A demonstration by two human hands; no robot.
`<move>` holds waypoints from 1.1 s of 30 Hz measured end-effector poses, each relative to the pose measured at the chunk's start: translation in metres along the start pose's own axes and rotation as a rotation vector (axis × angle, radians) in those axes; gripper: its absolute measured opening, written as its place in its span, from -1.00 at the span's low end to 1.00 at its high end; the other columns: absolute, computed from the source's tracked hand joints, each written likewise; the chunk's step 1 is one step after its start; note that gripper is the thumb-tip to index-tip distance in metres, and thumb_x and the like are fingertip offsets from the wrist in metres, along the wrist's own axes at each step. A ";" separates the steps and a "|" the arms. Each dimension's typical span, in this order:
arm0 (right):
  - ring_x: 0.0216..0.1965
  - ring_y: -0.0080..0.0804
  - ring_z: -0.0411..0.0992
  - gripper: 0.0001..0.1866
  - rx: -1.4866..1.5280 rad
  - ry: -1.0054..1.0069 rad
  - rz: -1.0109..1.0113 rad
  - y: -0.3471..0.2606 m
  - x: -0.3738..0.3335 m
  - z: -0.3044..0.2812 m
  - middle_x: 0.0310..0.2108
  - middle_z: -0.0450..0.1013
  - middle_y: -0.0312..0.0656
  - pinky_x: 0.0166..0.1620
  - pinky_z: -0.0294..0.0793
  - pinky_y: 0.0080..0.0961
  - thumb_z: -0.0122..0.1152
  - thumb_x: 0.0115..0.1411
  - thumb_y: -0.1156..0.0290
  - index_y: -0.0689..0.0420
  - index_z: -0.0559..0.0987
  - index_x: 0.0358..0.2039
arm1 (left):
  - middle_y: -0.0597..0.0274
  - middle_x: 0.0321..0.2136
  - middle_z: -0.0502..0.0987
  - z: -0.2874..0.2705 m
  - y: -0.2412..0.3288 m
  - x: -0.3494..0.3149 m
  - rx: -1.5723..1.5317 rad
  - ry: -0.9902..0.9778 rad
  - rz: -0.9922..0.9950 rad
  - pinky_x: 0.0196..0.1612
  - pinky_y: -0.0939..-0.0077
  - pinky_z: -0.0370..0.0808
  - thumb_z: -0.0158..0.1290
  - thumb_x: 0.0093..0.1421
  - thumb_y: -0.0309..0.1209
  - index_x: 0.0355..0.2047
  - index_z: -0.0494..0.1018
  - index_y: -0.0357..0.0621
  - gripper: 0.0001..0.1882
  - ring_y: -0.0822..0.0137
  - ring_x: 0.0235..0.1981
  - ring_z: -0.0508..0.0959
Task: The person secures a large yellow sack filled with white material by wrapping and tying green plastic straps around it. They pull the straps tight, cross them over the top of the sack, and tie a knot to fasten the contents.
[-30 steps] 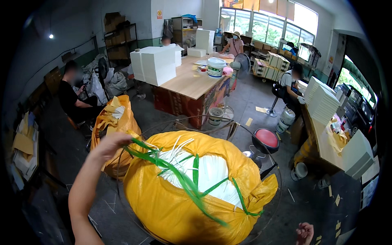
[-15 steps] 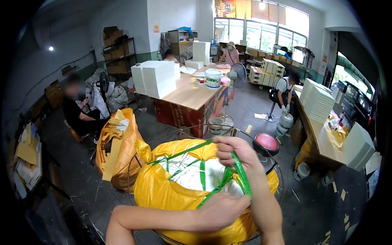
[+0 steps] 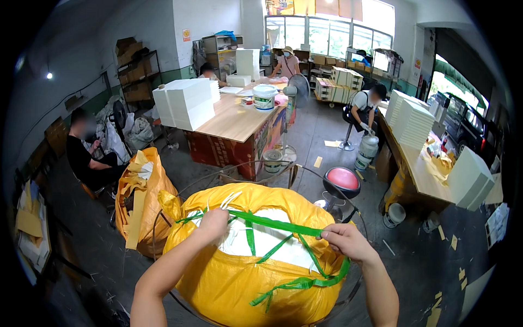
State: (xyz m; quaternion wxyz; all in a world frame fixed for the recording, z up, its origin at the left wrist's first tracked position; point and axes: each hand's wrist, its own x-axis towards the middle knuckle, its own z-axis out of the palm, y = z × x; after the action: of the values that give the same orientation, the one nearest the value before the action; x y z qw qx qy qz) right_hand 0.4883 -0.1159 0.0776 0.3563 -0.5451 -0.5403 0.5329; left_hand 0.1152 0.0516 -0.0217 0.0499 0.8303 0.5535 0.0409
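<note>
A bulging yellow woven sack (image 3: 234, 286) stands in front of me, its top gaping over white paper scraps (image 3: 280, 245). Green plastic strap (image 3: 275, 223) runs across the opening, and more of it zigzags between the sack's edges. At the left of the opening, my left hand (image 3: 213, 222) is closed on the strap. My right hand (image 3: 348, 241) pinches the strap at the right side, so that it stretches between both hands. From the right hand's side a loose tail of strap hangs down over the sack's front.
A thin metal hoop frame (image 3: 190, 188) surrounds the sack. An orange sack of cardboard scraps (image 3: 144, 188) stands to the left. Ahead is a worktable (image 3: 239, 125) with white paper stacks; a red-topped stool (image 3: 342, 182) stands to the right. Several people work around the room.
My hands have moved apart from their crossed position, the left to the left and the right downward on the right. The strap now stretches across the opening. The view has shifted slightly.
</note>
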 end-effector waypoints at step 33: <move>-0.11 -0.10 0.54 -0.66 -0.366 -0.521 -0.153 0.078 -0.116 0.075 -0.14 0.55 -0.01 -0.07 0.52 -0.34 0.15 0.26 0.45 0.20 0.50 0.05 | 0.29 -0.71 0.39 0.022 -0.016 0.037 -1.157 -0.144 -0.732 -0.68 0.45 0.19 0.17 0.01 -0.52 -0.65 0.46 -0.24 -0.85 0.43 -0.70 0.37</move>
State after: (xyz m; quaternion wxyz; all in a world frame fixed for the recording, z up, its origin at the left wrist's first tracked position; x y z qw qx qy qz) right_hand 0.4494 -0.2552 0.0114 0.1409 -0.4032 -0.7395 0.5202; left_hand 0.1171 0.0914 -0.0448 0.5325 0.4302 0.6828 0.2550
